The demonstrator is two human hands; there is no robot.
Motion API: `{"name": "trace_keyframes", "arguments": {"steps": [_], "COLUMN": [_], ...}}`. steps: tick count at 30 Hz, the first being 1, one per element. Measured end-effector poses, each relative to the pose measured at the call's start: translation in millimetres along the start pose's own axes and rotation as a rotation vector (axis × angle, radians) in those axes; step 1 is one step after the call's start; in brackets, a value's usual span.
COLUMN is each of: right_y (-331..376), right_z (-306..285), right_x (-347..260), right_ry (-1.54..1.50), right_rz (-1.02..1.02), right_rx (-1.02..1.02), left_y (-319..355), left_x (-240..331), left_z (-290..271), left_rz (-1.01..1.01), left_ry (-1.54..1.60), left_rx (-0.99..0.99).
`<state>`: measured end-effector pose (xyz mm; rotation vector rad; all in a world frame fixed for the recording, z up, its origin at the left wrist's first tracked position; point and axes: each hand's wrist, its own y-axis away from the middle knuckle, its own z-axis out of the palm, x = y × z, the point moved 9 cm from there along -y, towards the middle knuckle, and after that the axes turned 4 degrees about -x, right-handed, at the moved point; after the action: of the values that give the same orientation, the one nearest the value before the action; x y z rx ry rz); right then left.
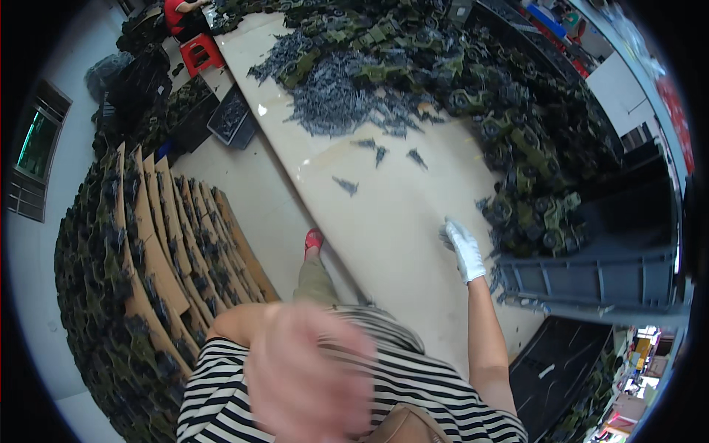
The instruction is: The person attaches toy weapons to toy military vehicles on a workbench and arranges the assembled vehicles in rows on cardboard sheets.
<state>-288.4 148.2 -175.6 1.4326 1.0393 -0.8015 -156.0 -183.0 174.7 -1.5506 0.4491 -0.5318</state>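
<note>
Right hand (465,249), in a white glove, just left of the grey crate (591,280), low over the pale bench (391,221). Fingers curled in, seemingly closed on a small clutch of grey parts (447,235); too small to tell the exact grip. Left hand (310,373) raised close to the camera, well left of and below the grey crate, blurred out; cannot tell whether spread or closed, or holding anything.

Judging progress:
- Done, apparently: a tumbled heap of green camouflage toy vehicles (528,214) just above the grey crate, running on along the far side of the bench. More toy vehicles standing in rows between upright cardboard sheets (155,258), far left of the grey crate on the floor.
- Left, apparently: a big heap of grey plastic parts (340,96) well above and left of the grey crate, plus about 4 loose parts (346,184) scattered on bare bench between that heap and the right hand.
- Probably well short of finished, given the size of that heap.

Further off, beyond the heap, a red stool (201,52) with another person in a red top (177,13) beside it. A dark tray (554,362) just below the grey crate.
</note>
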Motion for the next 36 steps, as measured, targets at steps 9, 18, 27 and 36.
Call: {"name": "trace_keyframes", "arguments": {"steps": [9, 18, 27, 36], "right_y": [-245, -480, -432, -218], "right_z": [81, 173, 170, 68], "right_x": [-189, -309, -306, -178], "right_ry": [1.083, 1.893, 1.739, 0.131], "right_rz": [-0.446, -0.455, -0.425, 0.247], "right_rx": [0.208, 0.087, -0.036, 0.217], "left_y": [311, 358, 261, 235], "left_x": [-363, -499, -439, -373], "left_z": [-489, -585, -542, -347], "left_rz": [-1.378, -2.002, -1.321, -0.655], "left_ry": [-1.155, -1.159, -1.131, -0.92], "left_rx": [-0.179, -0.364, -0.357, -0.806]}}
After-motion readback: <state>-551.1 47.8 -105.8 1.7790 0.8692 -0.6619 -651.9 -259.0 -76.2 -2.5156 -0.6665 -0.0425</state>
